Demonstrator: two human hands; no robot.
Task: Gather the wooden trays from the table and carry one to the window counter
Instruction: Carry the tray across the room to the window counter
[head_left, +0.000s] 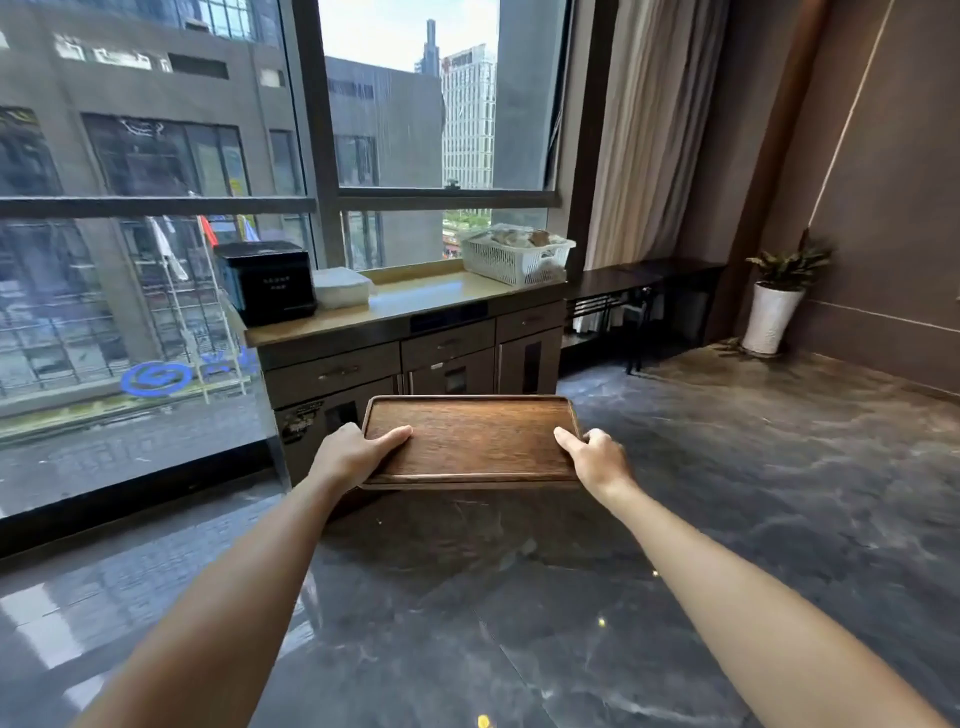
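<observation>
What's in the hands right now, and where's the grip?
A wooden tray, held level by both hands: the left hand on its left short edge, the right hand on its right short edge, thumbs on top.

Daylight through tall windows (156, 156) falls on glossy grey marble floor (727, 519), beige curtain (649, 130) and brown wall (883, 156)

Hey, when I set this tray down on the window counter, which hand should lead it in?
Probably the right hand. The bare stretch of counter lies between the folded white cloth and the white basket, up and slightly right of the wooden tray. The left hand sits nearer the black box.
</observation>
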